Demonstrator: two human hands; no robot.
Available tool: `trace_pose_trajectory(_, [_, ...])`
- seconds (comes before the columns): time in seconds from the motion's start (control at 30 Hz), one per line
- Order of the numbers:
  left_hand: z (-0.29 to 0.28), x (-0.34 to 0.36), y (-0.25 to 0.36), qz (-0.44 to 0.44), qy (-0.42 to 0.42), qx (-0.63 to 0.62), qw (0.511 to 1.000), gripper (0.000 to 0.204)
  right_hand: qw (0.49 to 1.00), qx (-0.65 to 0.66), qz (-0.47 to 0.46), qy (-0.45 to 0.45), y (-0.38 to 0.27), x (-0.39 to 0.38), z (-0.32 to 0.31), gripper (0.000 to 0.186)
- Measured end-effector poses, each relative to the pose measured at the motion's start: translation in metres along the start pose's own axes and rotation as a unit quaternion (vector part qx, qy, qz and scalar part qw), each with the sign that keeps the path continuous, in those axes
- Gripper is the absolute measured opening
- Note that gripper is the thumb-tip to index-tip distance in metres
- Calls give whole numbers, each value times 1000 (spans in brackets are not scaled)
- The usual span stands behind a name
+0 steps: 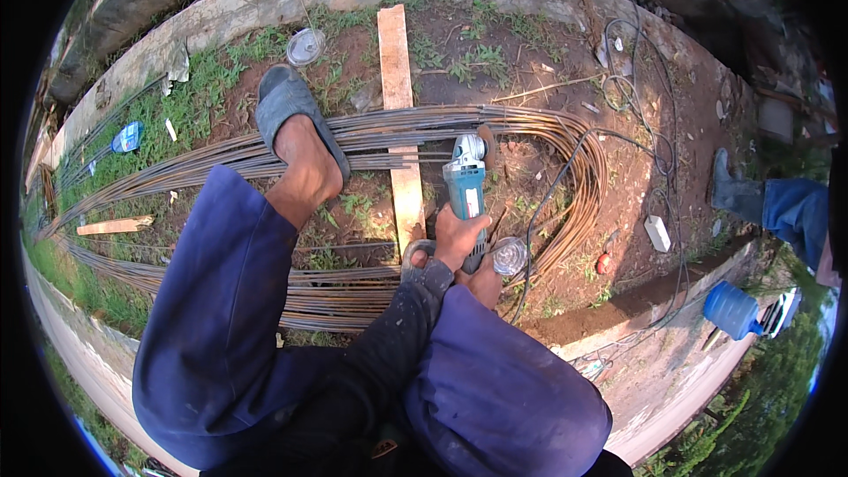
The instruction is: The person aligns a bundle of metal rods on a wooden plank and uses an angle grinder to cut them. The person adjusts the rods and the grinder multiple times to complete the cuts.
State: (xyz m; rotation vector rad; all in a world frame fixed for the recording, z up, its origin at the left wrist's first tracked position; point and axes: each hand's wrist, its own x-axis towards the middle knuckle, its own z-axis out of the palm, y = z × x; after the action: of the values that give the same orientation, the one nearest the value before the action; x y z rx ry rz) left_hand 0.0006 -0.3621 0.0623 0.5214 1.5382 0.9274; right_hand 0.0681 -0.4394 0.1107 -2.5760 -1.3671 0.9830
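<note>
An angle grinder [465,181] with a teal body and silver head is gripped in both my hands. My left hand [461,237] wraps round the body from its left side. Lower down, my right hand [483,281] closes round the rear end, partly hidden behind my knee. The grinder's disc [487,147] stands edge-on next to the upper run of a bent bundle of rusty steel bars [565,146]; whether it touches them I cannot tell. My left slipper [287,88] presses on the bars. Beneath them lies a wooden plank [395,44].
A black cable [669,137] loops over the soil at right. Close to my right hand lies a clear plastic container [510,257]. A person's boot [736,192] stands at far right, above a blue water jug [731,309]. Concrete kerbs [238,13] border the ground.
</note>
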Motion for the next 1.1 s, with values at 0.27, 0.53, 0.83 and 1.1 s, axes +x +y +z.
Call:
trace_pose_trajectory(0.27, [-1,-1,4,-18,-12,-4,1000,33,1000,-5,-10,-26,8,0,1,52])
trace_pose_trajectory(0.53, [0,2,-3,-11,-19,-12,1000,34,1000,-14,-21,17,5,-2,2,51])
trace_pose_trajectory(0.83, [-1,2,-2,-12,-17,1,1000,34,1000,-4,1,3,-3,-1,-1,48])
trace_pose_trajectory(1.1, [3,3,-6,-26,-7,-3,1000,36,999,-30,-11,3,4,2,-1,51])
